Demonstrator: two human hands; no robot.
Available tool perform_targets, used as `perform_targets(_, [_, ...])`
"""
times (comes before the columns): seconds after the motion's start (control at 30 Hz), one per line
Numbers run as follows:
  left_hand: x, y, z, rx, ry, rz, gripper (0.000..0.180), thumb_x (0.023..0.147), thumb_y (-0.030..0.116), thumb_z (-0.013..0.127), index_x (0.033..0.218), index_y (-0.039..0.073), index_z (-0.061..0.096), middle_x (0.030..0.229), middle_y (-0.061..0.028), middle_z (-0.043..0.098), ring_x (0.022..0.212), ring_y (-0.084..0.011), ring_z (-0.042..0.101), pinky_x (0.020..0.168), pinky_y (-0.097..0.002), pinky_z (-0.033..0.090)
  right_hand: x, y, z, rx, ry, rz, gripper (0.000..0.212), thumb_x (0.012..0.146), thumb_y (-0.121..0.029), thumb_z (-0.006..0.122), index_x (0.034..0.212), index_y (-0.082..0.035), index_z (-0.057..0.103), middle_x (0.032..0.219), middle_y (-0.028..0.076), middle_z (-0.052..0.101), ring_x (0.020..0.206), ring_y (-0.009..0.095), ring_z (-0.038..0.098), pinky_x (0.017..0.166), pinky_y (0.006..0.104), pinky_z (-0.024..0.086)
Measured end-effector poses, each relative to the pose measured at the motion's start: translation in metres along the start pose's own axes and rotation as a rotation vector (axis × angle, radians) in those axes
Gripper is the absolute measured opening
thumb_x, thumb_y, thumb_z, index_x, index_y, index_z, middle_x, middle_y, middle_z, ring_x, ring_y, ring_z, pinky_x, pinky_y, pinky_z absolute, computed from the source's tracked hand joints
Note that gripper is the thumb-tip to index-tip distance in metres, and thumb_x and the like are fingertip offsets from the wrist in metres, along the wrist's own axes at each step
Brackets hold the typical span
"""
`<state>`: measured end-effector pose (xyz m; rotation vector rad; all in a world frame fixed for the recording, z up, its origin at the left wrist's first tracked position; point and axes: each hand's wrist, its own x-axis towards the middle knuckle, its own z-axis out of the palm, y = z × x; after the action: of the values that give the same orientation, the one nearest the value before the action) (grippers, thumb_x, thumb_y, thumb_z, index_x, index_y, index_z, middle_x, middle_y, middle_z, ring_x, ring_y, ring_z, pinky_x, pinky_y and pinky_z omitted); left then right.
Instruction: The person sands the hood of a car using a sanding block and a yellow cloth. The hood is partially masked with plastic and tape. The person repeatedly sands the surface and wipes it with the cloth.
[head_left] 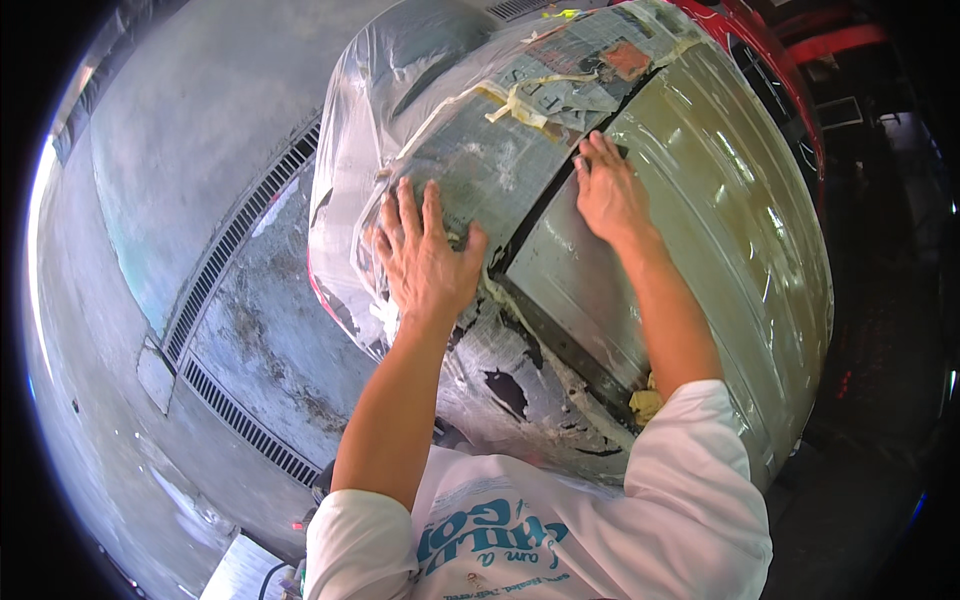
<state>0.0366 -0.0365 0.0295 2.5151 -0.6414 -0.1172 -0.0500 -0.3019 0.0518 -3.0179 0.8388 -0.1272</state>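
My left hand (425, 255) lies with spread fingers on the masked part of a car body, over clear plastic film (350, 150) and taped paper (490, 165). It holds nothing. Across the dark gap (545, 205), my right hand (610, 190) presses on the edge of a bare grey-olive car panel (690, 210). Its fingers are close together, and a small dark edge shows beside the fingertips; what lies under them is mostly hidden. Torn, paint-dusted masking (480, 365) covers the nearer corner.
A crumpled yellowish piece (646, 402) sits by the panel's near edge. Loose tape strips (515, 105) stick up on the far masking. Floor drain grates (240, 240) run along the left. A red car (770, 70) stands at the far right.
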Motion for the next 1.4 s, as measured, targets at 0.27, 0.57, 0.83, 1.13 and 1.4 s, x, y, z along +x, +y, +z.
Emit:
perform_targets(0.27, [0.003, 0.006, -0.002, 0.018, -0.019, -0.034, 0.081, 0.094, 0.048, 0.067, 0.164, 0.013, 0.044, 0.175, -0.0161, 0.031, 0.163, -0.0372, 0.022, 0.132, -0.0554, 0.018, 0.113, 0.104, 0.005, -0.065, -0.029, 0.142, 0.050, 0.113, -0.032, 0.047, 0.147, 0.003, 0.060, 0.164, 0.023, 0.047, 0.152, 0.037, 0.046, 0.124, 0.0474, 0.043])
perform_targets(0.57, [0.002, 0.008, 0.000, -0.001, 0.006, -0.030, 0.082, 0.094, 0.047, 0.067, 0.163, 0.010, 0.045, 0.174, -0.0183, 0.032, 0.162, -0.0383, 0.024, 0.131, -0.0571, 0.018, -0.043, -0.020, -0.011, -0.042, -0.062, -0.118, 0.057, 0.110, -0.031, 0.053, 0.157, 0.002, 0.050, 0.167, 0.022, 0.045, 0.156, 0.037, 0.041, 0.129, 0.0485, 0.034])
perform_targets(0.83, [0.000, 0.003, -0.002, 0.025, 0.000, -0.025, 0.081, 0.094, 0.047, 0.066, 0.164, 0.011, 0.044, 0.174, -0.0177, 0.032, 0.163, -0.0384, 0.024, 0.131, -0.0550, 0.019, 0.020, 0.027, -0.007, -0.028, -0.058, 0.024, 0.055, 0.110, -0.030, 0.051, 0.157, 0.000, 0.051, 0.168, 0.019, 0.045, 0.156, 0.036, 0.041, 0.129, 0.0478, 0.034])
perform_targets(1.13, [-0.002, 0.002, 0.003, -0.009, -0.012, -0.041, 0.081, 0.095, 0.049, 0.064, 0.165, 0.013, 0.043, 0.175, -0.0174, 0.031, 0.163, -0.0396, 0.023, 0.132, -0.0581, 0.017, 0.004, 0.018, 0.005, -0.108, -0.028, -0.062, 0.052, 0.110, -0.026, 0.051, 0.152, 0.003, 0.055, 0.163, 0.024, 0.049, 0.151, 0.039, 0.047, 0.126, 0.0477, 0.038])
perform_targets(1.4, [-0.002, -0.001, -0.001, -0.010, 0.029, -0.022, 0.081, 0.094, 0.048, 0.066, 0.163, 0.011, 0.045, 0.174, -0.0187, 0.033, 0.162, -0.0413, 0.025, 0.130, -0.0589, 0.019, 0.011, 0.025, -0.011, 0.081, -0.039, -0.062, 0.047, 0.110, -0.026, 0.052, 0.148, 0.001, 0.059, 0.161, 0.023, 0.052, 0.147, 0.040, 0.052, 0.123, 0.0446, 0.042])
